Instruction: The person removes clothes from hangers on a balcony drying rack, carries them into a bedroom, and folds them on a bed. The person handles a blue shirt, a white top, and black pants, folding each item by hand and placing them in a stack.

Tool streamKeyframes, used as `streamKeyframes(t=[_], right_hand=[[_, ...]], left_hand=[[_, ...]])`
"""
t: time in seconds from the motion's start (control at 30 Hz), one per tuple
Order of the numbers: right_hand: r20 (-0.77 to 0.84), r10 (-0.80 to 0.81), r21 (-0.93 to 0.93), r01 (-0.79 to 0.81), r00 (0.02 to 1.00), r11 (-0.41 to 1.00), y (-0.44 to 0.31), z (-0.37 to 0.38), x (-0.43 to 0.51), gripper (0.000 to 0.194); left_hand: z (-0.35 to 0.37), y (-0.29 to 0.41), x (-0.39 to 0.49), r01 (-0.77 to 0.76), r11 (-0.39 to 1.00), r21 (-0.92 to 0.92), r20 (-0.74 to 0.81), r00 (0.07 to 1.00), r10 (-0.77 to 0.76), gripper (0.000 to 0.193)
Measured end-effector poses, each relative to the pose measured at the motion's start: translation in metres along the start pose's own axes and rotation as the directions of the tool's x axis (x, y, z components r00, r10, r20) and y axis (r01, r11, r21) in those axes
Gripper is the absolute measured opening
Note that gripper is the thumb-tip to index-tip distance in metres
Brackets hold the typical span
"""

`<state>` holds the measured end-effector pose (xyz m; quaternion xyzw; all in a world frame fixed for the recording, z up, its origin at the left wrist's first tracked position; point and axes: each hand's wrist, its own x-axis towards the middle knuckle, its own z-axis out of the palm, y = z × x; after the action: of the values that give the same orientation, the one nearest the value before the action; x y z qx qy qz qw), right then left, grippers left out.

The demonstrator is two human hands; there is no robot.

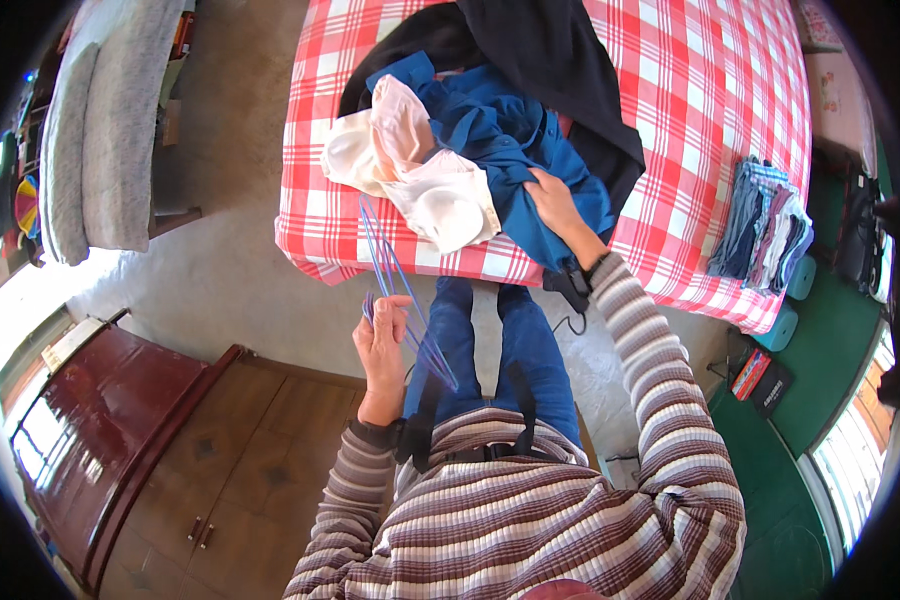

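My left hand [382, 341] is closed around several thin blue and purple clothes hangers [390, 262], held off the near edge of the bed. My right hand [553, 201] rests on a blue buttoned shirt [495, 112], its fingers curled at the cloth; whether they pinch it cannot be told. Left of the shirt lies a pale pink and cream bra-like garment [450, 202], partly over it. Black clothing [562, 67] is heaped behind and to the right of the shirt. Everything in this pile lies on a red and white checked bedspread [675, 97].
Folded clothes [761, 225] stand in a row at the bed's right edge, beside teal stools [780, 330]. A grey sofa [120, 135] is at the far left. Behind me on the left are a wooden cabinet [247, 465] and a glossy dark red piece of furniture [120, 420].
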<state>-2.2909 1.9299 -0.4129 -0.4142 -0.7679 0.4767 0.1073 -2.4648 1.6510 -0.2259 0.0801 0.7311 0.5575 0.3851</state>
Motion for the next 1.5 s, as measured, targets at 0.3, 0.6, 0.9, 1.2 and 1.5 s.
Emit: streamKeyframes(t=[0.3,0.6,0.9,1.2,1.5], right_hand=[[-0.032,0.059,0.404,-0.041,0.998,0.914,-0.173,-0.162,-0.08,0.036],[-0.085,0.145,0.695,-0.045,0.986,0.717,-0.292,-0.21,-0.17,0.041],[0.071,0.093,0.837,-0.11,0.993,0.536,-0.293,-0.181,-0.187,0.041],[0.099,0.052,0.806,-0.111,0.994,0.581,-0.283,-0.185,-0.21,0.038],[-0.007,-0.085,0.822,0.054,0.996,0.567,-0.28,-0.117,-0.21,0.035]], left_hand=[[-0.005,0.048,-0.015,-0.081,0.994,-0.076,-0.018,0.997,0.08,0.039],[0.042,0.09,-0.018,-0.362,0.914,-0.185,0.056,0.924,0.378,0.032],[0.067,0.128,-0.014,-0.19,0.908,-0.372,0.355,0.875,0.329,0.041],[0.075,0.102,-0.024,-0.073,0.983,-0.171,0.372,0.919,0.133,0.046],[0.056,0.13,0.007,0.087,0.773,-0.628,0.448,0.853,0.267,0.022]])
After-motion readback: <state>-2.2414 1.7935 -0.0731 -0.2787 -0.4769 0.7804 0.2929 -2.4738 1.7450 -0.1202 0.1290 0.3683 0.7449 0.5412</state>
